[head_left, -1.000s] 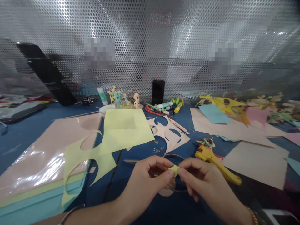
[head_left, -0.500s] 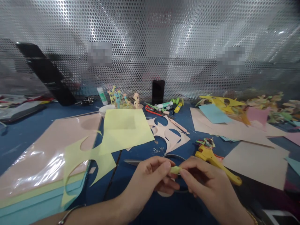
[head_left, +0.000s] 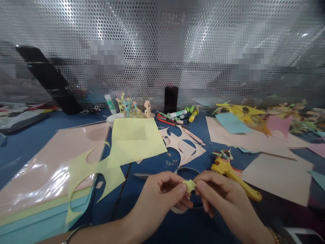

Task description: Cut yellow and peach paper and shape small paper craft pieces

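Observation:
My left hand (head_left: 165, 194) pinches a small folded piece of pale yellow paper (head_left: 189, 185) between thumb and forefinger. From the other side, my right hand (head_left: 223, 196) has its thumb and forefinger closed at the paper's right edge. Both hands are low in the middle, over the dark blue table. Behind and under them lies a pair of scissors, its blade (head_left: 142, 176) poking out to the left and a handle loop (head_left: 191, 170) showing between the hands. A pale round thing (head_left: 178, 210) is partly hidden below the left fingers.
Yellow sheet (head_left: 139, 139) and cut-out scraps (head_left: 111, 169) lie left, over a plastic-covered paper stack (head_left: 56, 159). A yellow tool (head_left: 236, 178) lies right, near large pale sheets (head_left: 279, 176). Behind are a red cutter (head_left: 165, 119), glue stick (head_left: 110, 104), paper figures (head_left: 128, 106) and phone (head_left: 171, 99).
The yellow paper has turned between my fingers, and more of its pointed shape shows. Both hands have shifted only slightly. Everything on the table stays in place.

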Tool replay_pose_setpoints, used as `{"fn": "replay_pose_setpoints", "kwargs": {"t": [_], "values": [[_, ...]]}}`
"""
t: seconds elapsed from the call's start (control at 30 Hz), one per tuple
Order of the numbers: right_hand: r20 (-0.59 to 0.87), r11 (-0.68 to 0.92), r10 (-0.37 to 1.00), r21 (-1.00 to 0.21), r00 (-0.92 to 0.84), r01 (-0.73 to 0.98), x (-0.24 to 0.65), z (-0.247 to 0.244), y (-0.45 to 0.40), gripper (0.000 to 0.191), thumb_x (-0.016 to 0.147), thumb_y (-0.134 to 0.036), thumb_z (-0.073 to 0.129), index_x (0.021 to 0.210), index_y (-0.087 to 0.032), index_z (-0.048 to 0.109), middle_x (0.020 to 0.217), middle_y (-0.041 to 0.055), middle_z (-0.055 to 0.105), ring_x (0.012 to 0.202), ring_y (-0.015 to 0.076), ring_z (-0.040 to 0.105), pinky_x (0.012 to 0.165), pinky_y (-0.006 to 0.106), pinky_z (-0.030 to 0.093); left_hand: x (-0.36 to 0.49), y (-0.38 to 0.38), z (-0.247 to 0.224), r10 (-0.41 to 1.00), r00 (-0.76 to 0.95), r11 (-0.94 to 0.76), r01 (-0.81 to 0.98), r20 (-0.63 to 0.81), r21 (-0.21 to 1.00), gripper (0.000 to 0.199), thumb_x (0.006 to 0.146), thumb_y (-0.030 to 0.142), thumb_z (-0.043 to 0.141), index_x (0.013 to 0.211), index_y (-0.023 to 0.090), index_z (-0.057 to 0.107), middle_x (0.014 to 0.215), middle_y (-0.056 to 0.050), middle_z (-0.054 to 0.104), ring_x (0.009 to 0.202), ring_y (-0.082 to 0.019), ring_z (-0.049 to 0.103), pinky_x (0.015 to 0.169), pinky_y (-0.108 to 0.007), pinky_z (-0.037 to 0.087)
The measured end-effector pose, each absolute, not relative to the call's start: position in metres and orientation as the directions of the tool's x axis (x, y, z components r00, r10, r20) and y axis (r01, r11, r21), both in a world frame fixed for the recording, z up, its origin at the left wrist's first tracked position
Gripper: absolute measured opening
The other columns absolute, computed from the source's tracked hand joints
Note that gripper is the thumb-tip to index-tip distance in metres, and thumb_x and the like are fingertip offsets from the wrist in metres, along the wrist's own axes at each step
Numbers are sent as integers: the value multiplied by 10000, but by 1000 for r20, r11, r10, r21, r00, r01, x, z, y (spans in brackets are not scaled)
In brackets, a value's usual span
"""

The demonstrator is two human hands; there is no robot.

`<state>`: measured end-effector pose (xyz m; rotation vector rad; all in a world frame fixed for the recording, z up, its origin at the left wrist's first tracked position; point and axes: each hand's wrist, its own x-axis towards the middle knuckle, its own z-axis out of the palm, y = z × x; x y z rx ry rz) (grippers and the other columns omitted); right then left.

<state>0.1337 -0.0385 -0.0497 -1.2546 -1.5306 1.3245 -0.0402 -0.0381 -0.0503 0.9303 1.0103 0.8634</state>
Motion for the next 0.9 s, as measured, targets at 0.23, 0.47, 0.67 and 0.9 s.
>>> {"fn": "replay_pose_setpoints", "kwargs": {"t": [0.23, 0.47, 0.67, 0.9], "values": [[-76, -30, 969, -980, -233, 197, 133, -53, -35, 195, 776, -381, 662, 740, -194, 622, 534, -49, 521, 422, 70, 474, 383, 154, 397, -39, -40, -48, 922, 255, 328, -115, -291, 938, 169, 748, 285, 688, 714, 125, 645, 582, -15, 689, 548, -118, 656, 561, -215, 528], [-176, -118, 948, -968, -267, 221, 134, -53, -33, 220, 765, -390, 669, 813, -187, 598, 573, -51, 536, 439, 70, 485, 376, 153, 411, -41, -40, -54, 924, 291, 293, -119, -248, 949, 163, 762, 295, 682, 754, 134, 658, 630, -16, 698, 569, -115, 658, 580, -219, 530], [-200, -155, 940, -972, -276, 176, 133, -51, -33, 316, 790, -469, 608, 865, -163, 633, 480, -60, 489, 406, 74, 456, 375, 164, 400, -40, -38, -51, 939, 256, 259, -88, -230, 962, 158, 782, 296, 663, 810, 142, 685, 627, -16, 700, 609, -124, 669, 589, -204, 524], [124, 195, 965, -927, -229, 321, 134, -47, -38, 100, 801, -275, 611, 744, -208, 656, 577, -33, 575, 463, 79, 517, 426, 162, 427, -41, -40, -55, 953, 252, 205, -123, -169, 971, 150, 762, 291, 703, 859, 177, 708, 702, -12, 715, 667, -127, 668, 617, -203, 521]]}}
